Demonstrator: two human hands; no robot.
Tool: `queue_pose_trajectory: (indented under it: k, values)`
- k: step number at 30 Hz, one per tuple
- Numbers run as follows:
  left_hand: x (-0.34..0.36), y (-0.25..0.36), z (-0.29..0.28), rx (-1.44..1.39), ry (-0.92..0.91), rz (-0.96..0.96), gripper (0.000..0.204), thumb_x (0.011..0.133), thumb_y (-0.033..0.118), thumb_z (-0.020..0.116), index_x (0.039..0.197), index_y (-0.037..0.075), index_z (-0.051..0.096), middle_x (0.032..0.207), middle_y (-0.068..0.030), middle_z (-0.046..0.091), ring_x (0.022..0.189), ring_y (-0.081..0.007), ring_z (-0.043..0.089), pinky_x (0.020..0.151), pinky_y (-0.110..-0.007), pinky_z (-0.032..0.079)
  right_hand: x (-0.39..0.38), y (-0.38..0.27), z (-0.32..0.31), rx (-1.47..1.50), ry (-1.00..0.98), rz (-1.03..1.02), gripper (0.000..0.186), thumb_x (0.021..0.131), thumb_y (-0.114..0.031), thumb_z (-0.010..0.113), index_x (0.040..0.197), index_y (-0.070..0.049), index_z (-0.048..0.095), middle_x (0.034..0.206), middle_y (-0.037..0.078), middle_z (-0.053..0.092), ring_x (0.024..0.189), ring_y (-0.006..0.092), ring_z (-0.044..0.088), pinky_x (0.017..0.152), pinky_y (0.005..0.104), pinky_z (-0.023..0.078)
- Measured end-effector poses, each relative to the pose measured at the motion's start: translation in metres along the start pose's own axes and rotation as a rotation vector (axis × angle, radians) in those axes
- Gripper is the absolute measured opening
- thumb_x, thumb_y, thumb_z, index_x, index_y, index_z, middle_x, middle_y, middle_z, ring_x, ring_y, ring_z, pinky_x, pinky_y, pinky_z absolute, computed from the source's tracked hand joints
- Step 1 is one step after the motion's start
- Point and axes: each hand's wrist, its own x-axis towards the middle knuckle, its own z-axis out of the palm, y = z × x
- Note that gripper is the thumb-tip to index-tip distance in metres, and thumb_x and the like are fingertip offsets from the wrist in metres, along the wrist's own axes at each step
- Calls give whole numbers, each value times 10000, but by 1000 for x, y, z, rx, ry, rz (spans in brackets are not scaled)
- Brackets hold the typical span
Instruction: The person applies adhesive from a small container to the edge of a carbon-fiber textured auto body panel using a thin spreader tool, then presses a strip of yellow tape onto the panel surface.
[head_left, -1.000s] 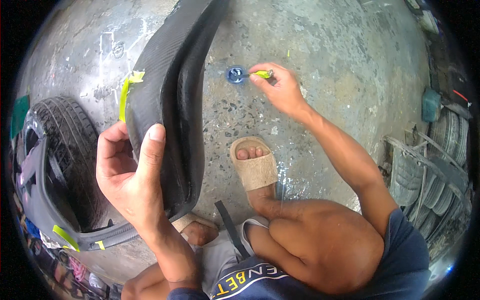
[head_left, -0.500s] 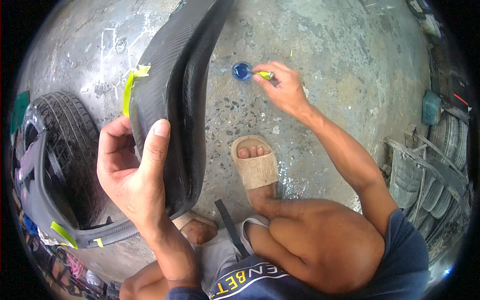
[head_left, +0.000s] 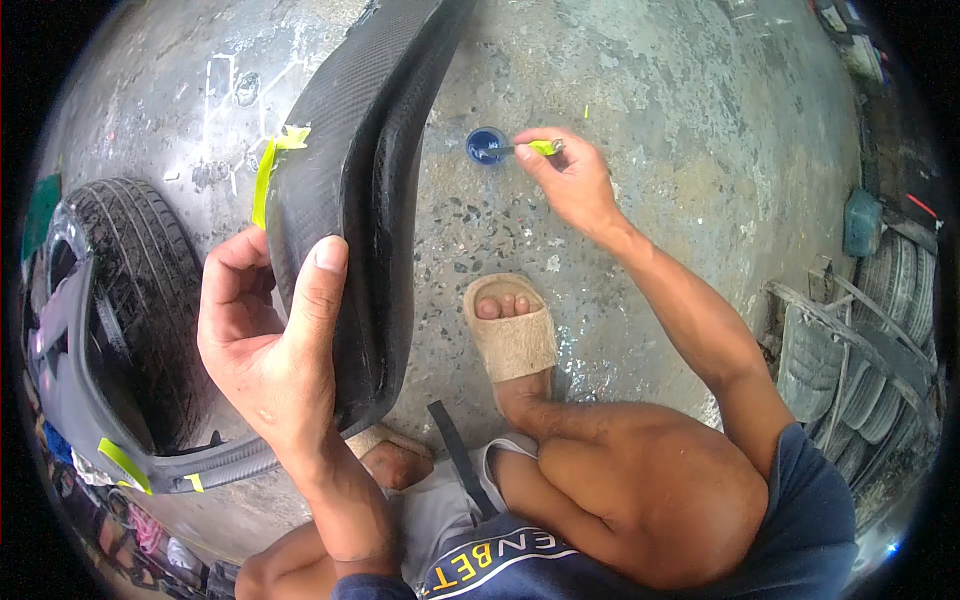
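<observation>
Left hand: pinching the near part of the panel, thumb on its upper face, fingers curled at its left edge. Panel is black, woven-looking, left of centre, running out of view at the far side; a strip of yellow tape sits on its left edge.

Right hand: thumb and forefinger pressed together on a thin tool, yellow-green at the held end. Tool's other end is in the cup, blue, on the floor just right of the panel, apart from it. Tip too small to identify.

Step in hand, judged: dipping or stirring in the cup while the panel is held steady. Next move, judged: calls for raising the tip clear of the rim without tipping the cup, left grip kept firm.
</observation>
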Motion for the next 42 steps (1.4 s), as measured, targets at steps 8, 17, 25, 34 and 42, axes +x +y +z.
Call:
queue_pose_trajectory:
  k: [8,17,25,34,42]
  values:
    - [0,-2,-3,15,-8,7,235,891,12,743,1099,-8,636,1039,-46,692,935,-95,624,860,-225,473,1,-2,1,-66,67,-83,197,949,-186,703,1086,-45,718,980,15,669,836,87,591,732,252,480]
    - [-1,0,0,-11,0,-3,202,918,47,722,1098,-8,646,1023,-35,692,903,-83,623,838,-212,474,-3,-5,-1,-215,51,-181,173,933,-175,715,1077,-79,732,957,42,678,817,126,611,711,270,490]
    - [-1,0,-1,-32,2,-7,206,917,46,722,1102,-10,651,1023,-33,692,911,-81,619,846,-211,473,-1,-11,-1,-251,34,-246,179,912,-162,728,1073,-83,729,942,65,679,788,167,620,689,289,497]
    - [0,4,3,-45,27,-34,231,873,27,768,1065,-8,645,979,-22,677,882,-81,608,835,-218,465,-2,-12,2,-221,-20,-277,172,898,-133,736,1058,-71,731,967,81,696,881,198,656,745,301,511]
    - [1,2,1,-85,35,-52,273,829,18,815,1039,-6,642,966,-11,656,884,-84,593,841,-222,457,-3,-29,-11,-196,6,-233,171,903,-114,725,1063,-54,729,979,76,702,919,177,641,818,297,491]
